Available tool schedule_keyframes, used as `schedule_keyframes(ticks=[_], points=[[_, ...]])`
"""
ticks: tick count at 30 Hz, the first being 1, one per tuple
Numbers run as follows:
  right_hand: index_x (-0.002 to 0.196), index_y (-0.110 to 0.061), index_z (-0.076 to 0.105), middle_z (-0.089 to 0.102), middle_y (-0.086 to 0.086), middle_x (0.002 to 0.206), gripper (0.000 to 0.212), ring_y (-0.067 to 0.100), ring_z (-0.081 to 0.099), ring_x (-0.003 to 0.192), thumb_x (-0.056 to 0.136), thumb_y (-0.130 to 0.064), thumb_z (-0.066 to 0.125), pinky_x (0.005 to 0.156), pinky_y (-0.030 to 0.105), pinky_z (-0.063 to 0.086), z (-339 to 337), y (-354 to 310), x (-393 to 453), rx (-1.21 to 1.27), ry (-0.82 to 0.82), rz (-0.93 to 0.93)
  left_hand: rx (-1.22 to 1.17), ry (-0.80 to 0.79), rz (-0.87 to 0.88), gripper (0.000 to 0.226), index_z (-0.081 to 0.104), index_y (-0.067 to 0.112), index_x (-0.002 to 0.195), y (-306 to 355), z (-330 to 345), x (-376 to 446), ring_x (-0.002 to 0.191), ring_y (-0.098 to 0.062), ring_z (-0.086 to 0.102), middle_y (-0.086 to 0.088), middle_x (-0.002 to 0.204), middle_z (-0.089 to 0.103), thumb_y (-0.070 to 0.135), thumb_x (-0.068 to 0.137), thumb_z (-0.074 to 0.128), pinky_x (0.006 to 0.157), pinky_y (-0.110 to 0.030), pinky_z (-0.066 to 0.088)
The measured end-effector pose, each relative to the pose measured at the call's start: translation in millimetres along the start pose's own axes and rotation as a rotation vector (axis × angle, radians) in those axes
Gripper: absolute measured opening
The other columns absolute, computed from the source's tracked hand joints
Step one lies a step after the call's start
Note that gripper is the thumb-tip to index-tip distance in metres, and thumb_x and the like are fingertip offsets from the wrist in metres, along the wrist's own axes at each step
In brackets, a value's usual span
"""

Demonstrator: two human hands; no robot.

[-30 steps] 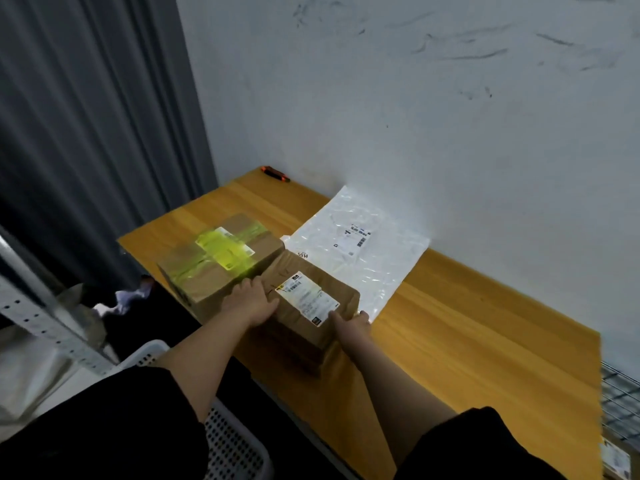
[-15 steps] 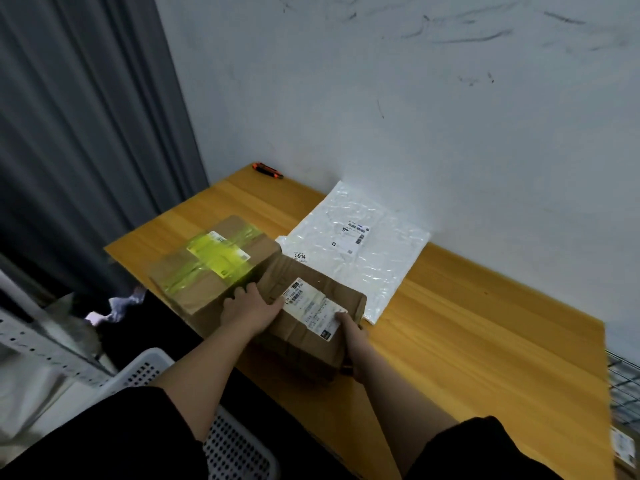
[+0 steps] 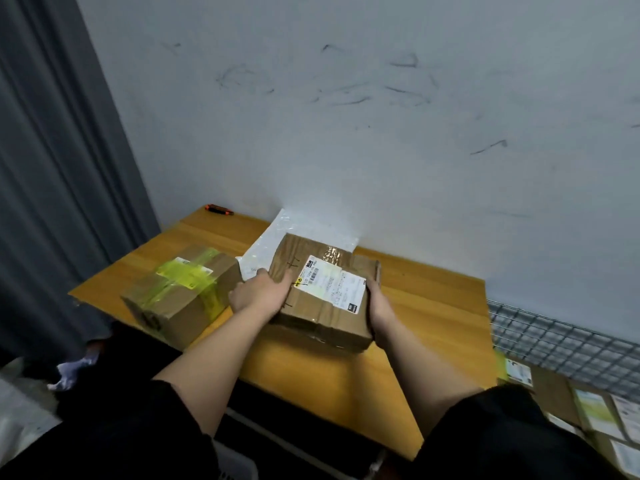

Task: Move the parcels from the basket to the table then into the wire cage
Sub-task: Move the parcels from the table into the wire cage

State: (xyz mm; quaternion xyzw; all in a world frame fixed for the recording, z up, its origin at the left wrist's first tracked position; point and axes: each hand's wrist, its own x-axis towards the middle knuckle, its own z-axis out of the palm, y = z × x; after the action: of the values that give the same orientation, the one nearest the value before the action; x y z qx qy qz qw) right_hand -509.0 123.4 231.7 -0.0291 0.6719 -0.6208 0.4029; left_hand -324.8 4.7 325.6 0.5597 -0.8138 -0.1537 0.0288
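Observation:
A brown cardboard parcel [image 3: 325,292] with a white shipping label is lifted above the wooden table [image 3: 429,306]. My left hand [image 3: 259,292] grips its left side and my right hand [image 3: 379,304] grips its right side. A second brown parcel with yellow tape [image 3: 183,292] lies on the table at the left. A white plastic mailer [image 3: 273,244] lies flat near the wall, partly hidden behind the lifted parcel. The wire cage [image 3: 561,341] stands at the right and holds several labelled parcels [image 3: 595,410].
A small orange and black tool [image 3: 219,209] lies at the table's far left corner by the wall. A grey curtain [image 3: 59,168] hangs on the left. The white basket's rim [image 3: 235,462] shows at the bottom between my arms.
Both hands have raised the labelled parcel off the table and carried it to the right, over the white mailer. The view has swung right, and the wire cage shows more.

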Motion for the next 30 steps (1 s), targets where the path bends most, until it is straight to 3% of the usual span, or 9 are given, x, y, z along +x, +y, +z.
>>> schedule_keyframes(ticks=[4,9,12,15,17,21,25,27,30], points=[[0.122,-0.021,0.064,0.069,0.004,0.114,0.095,0.03,0.066,0.101,0.05,-0.083,0.048,0.095,0.046,0.052,-61.5,-35.0,-41.1,-0.02,0.177,-0.096,-0.095,0.011,0.102,0.071,0.047,0.017,0.131,54.5,4.5,-22.7,0.114,-0.033,0.055,-0.01,0.123,0.061,0.07,0.09,0.025,0.092,-0.038,0.042],[0.113,-0.022,0.064,0.068,0.001,0.106,0.06,0.028,0.064,0.099,0.08,-0.07,0.048,0.094,0.045,0.051,-158.1,-58.1,-95.9,-0.012,0.353,-0.144,-0.333,-0.069,0.215,0.075,0.036,0.009,0.138,155.7,27.9,-76.8,0.119,-0.037,0.051,-0.015,0.134,0.048,0.065,0.088,0.041,0.09,-0.039,0.042],[0.117,-0.018,0.064,0.067,0.004,0.112,0.07,0.031,0.063,0.104,0.077,-0.073,0.047,0.097,0.048,0.048,-237.8,-56.3,-104.4,-0.021,0.463,-0.158,-0.367,-0.126,0.3,0.077,0.037,0.01,0.138,216.4,55.1,-114.7,0.121,-0.037,0.05,-0.015,0.137,0.046,0.066,0.086,0.045,0.095,-0.041,0.042],[0.112,-0.019,0.065,0.069,0.006,0.11,0.085,0.032,0.064,0.1,0.06,-0.082,0.044,0.095,0.048,0.049,-316.2,-47.6,-106.0,-0.052,0.534,-0.132,-0.376,-0.187,0.345,0.077,0.034,0.009,0.139,269.3,90.7,-152.4,0.123,-0.036,0.049,-0.016,0.139,0.044,0.065,0.087,0.045,0.097,-0.04,0.04],[0.113,-0.015,0.064,0.068,0.007,0.111,0.083,0.033,0.064,0.1,0.065,-0.08,0.044,0.096,0.047,0.049,-364.4,-41.2,-113.8,-0.063,0.55,-0.095,-0.367,-0.232,0.353,0.078,0.031,0.009,0.141,303.2,116.5,-180.6,0.125,-0.036,0.048,-0.016,0.141,0.042,0.065,0.088,0.045,0.098,-0.039,0.039],[0.111,-0.013,0.064,0.067,0.009,0.112,0.061,0.032,0.062,0.101,0.086,-0.065,0.047,0.096,0.043,0.049,-447.3,-23.4,-122.5,-0.102,0.569,-0.033,-0.314,-0.308,0.363,0.079,0.031,0.01,0.141,354.4,165.9,-228.0,0.122,-0.034,0.05,-0.014,0.139,0.047,0.066,0.088,0.044,0.095,-0.039,0.042],[0.124,-0.011,0.06,0.065,0.008,0.12,0.079,0.03,0.06,0.105,0.078,-0.072,0.044,0.097,0.041,0.046,-513.1,5.5,-115.2,-0.154,0.582,0.072,-0.24,-0.424,0.375,0.076,0.028,0.013,0.141,382.0,214.0,-262.8,0.113,-0.032,0.057,-0.01,0.131,0.055,0.065,0.088,0.043,0.088,-0.036,0.046],[0.124,-0.012,0.06,0.064,0.009,0.12,0.074,0.031,0.059,0.105,0.082,-0.071,0.043,0.093,0.037,0.046,-530.9,19.9,-112.2,-0.162,0.564,0.133,-0.232,-0.513,0.349,0.074,0.024,0.015,0.141,388.4,237.5,-270.7,0.109,-0.031,0.059,-0.009,0.13,0.055,0.063,0.089,0.045,0.089,-0.037,0.05],[0.132,-0.012,0.054,0.062,0.012,0.126,0.085,0.035,0.058,0.112,0.077,-0.076,0.04,0.1,0.045,0.044,-549.0,45.0,-97.6,-0.197,0.549,0.221,-0.255,-0.637,0.268,0.078,0.016,0.012,0.144,394.8,267.4,-273.0,0.116,-0.032,0.054,-0.012,0.138,0.048,0.057,0.09,0.05,0.092,-0.037,0.047]])
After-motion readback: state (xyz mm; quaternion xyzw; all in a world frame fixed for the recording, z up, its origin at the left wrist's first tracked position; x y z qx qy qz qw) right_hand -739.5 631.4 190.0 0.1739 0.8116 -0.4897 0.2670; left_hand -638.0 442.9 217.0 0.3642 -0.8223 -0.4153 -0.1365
